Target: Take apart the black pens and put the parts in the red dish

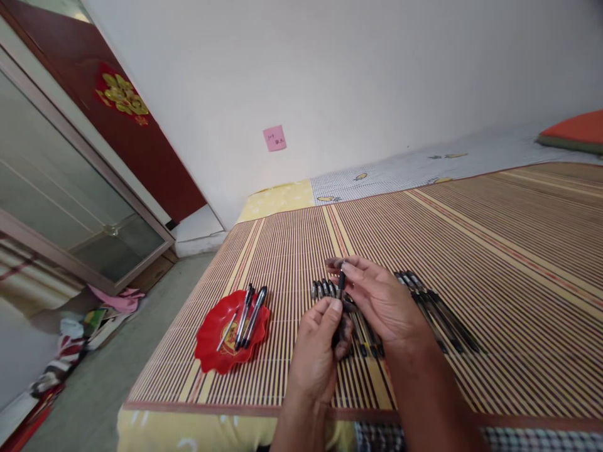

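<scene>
Both hands meet over the striped mat, around one dark pen (pixel 341 280) held nearly upright. My left hand (pixel 316 344) is closed round its lower part, thumb on top. My right hand (pixel 382 300) pinches the pen's upper end between thumb and fingers. Behind and beneath the hands lies a row of several pens (pixel 323 289), partly hidden by them. Another group of several black-capped pens (pixel 438 317) lies right of my right wrist. To the left, a red scalloped plate (pixel 207 346) holds clear-barrelled pens (pixel 255 317) and a thin white stick (pixel 227 331).
The bamboo mat (pixel 282 251) covers a bed against a white wall (pixel 358 75) with a pink note (pixel 274 138). An orange pillow (pixel 575 130) lies at the far right. Left of the bed are a floor strip (pixel 188 276) and a glass-panelled door (pixel 70 182).
</scene>
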`<state>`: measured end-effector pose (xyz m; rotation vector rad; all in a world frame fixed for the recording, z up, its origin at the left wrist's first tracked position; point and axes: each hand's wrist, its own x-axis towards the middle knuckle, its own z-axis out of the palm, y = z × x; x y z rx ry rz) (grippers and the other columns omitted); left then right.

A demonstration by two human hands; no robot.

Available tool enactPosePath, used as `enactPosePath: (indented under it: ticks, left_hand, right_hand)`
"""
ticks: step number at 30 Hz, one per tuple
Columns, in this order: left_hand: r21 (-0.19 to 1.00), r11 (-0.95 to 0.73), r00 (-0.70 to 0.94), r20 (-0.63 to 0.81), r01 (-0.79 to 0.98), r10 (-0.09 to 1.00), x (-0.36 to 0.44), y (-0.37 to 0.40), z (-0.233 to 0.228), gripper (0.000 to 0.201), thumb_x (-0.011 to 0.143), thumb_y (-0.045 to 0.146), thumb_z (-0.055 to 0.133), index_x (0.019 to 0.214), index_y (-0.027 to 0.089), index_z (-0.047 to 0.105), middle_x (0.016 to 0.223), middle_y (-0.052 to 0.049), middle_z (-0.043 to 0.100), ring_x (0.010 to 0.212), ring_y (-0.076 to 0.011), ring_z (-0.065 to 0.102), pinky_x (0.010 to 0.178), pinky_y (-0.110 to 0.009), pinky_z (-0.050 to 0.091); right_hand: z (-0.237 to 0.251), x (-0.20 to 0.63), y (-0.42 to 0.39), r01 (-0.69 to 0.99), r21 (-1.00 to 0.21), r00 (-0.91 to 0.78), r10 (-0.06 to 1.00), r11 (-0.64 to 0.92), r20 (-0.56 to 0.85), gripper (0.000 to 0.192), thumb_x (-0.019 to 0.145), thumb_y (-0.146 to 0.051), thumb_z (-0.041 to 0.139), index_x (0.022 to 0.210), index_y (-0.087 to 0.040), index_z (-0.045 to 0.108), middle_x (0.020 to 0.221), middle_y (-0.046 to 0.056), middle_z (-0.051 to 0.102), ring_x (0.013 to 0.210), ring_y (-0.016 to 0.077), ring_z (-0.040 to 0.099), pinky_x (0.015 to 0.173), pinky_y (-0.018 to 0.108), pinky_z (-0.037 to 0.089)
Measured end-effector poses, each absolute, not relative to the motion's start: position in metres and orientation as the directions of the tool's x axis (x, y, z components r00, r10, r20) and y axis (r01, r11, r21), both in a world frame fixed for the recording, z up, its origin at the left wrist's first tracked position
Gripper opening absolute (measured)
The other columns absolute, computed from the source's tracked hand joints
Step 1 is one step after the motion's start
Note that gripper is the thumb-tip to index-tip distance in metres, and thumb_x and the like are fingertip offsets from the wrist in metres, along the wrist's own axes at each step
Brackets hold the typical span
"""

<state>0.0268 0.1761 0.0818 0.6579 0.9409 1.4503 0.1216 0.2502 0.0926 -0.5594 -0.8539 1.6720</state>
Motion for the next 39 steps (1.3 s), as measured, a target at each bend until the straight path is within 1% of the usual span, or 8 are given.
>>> enactPosePath:
  ticks: [6,12,18,23,29,32,35,39]
  left_hand:
    - [0.850,0.060,-0.120,-0.143,-0.523,0.982,0.0273,0.1766,0.0832,0.042,0.072,0.045,0.083,0.076,0.015,0.054,0.058,0.005,0.050,0.046,-0.0042,0.036,0.040,-0.014,0.022]
    - [0.846,0.065,-0.109,-0.144,-0.529,0.984,0.0269,0.1773,0.0826,0.041,0.072,0.045,0.083,0.077,0.015,0.054,0.058,0.005,0.051,0.046,-0.0040,0.036,0.041,-0.014,0.022]
    - [0.851,0.046,-0.098,-0.114,-0.523,0.989,0.0265,0.1770,0.0823,0.039,0.076,0.044,0.080,0.077,0.015,0.054,0.058,0.005,0.049,0.046,-0.0035,0.032,0.041,-0.014,0.021]
    - [0.855,0.053,-0.101,-0.122,-0.516,0.987,0.0271,0.1764,0.0817,0.040,0.075,0.045,0.081,0.077,0.016,0.054,0.058,0.005,0.050,0.046,-0.0042,0.033,0.041,-0.014,0.022]
    - [0.851,0.051,-0.113,-0.129,-0.523,0.985,0.0275,0.1769,0.0826,0.041,0.073,0.045,0.082,0.076,0.016,0.054,0.059,0.005,0.050,0.047,-0.0042,0.035,0.040,-0.014,0.022]
    - [0.850,0.054,-0.110,-0.131,-0.524,0.985,0.0274,0.1766,0.0829,0.041,0.073,0.045,0.082,0.077,0.015,0.054,0.059,0.005,0.050,0.047,-0.0040,0.035,0.040,-0.014,0.023]
    - [0.846,0.055,-0.108,-0.131,-0.530,0.986,0.0276,0.1764,0.0830,0.040,0.075,0.044,0.082,0.078,0.015,0.054,0.058,0.005,0.050,0.046,-0.0039,0.035,0.040,-0.013,0.024]
    - [0.845,0.047,-0.106,-0.122,-0.532,0.987,0.0281,0.1761,0.0828,0.039,0.076,0.043,0.081,0.077,0.015,0.053,0.058,0.005,0.050,0.046,-0.0037,0.035,0.040,-0.013,0.024]
  right_hand:
    - [0.0877,0.1205,0.2536,-0.659,-0.750,-0.207,0.972,-0.056,0.110,0.020,0.078,-0.040,0.077,0.088,-0.023,0.077,0.098,0.006,0.075,0.099,0.0224,0.066,0.092,0.036,0.049]
    - [0.0876,0.1194,0.2528,-0.647,-0.758,-0.210,0.974,-0.076,0.082,0.019,0.076,-0.036,0.078,0.089,-0.022,0.079,0.102,0.007,0.077,0.103,0.0236,0.066,0.095,0.037,0.048]
    - [0.0926,0.1227,0.2486,-0.593,-0.795,-0.243,0.969,-0.124,0.030,0.020,0.071,-0.035,0.082,0.087,-0.024,0.078,0.096,0.004,0.077,0.093,0.0205,0.066,0.088,0.034,0.048]
    - [0.0909,0.1220,0.2506,-0.613,-0.784,-0.250,0.965,-0.099,0.074,0.020,0.070,-0.034,0.084,0.084,-0.023,0.074,0.094,0.002,0.074,0.092,0.0187,0.065,0.089,0.032,0.048]
    - [0.0841,0.1194,0.2552,-0.672,-0.739,-0.217,0.967,-0.048,0.135,0.020,0.081,-0.042,0.074,0.088,-0.023,0.075,0.097,0.005,0.074,0.098,0.0219,0.066,0.092,0.036,0.049]
    - [0.0839,0.1190,0.2549,-0.679,-0.732,-0.187,0.978,-0.061,0.092,0.020,0.077,-0.038,0.077,0.089,-0.022,0.077,0.100,0.006,0.075,0.102,0.0236,0.066,0.094,0.038,0.048]
    - [0.0874,0.1203,0.2515,-0.634,-0.768,-0.180,0.983,-0.088,0.036,0.020,0.074,-0.035,0.080,0.089,-0.022,0.078,0.104,0.006,0.076,0.105,0.0241,0.066,0.095,0.038,0.047]
    - [0.0921,0.1229,0.2483,-0.584,-0.804,-0.239,0.970,-0.114,0.036,0.019,0.072,-0.035,0.080,0.088,-0.025,0.079,0.097,0.004,0.077,0.098,0.0222,0.067,0.090,0.035,0.048]
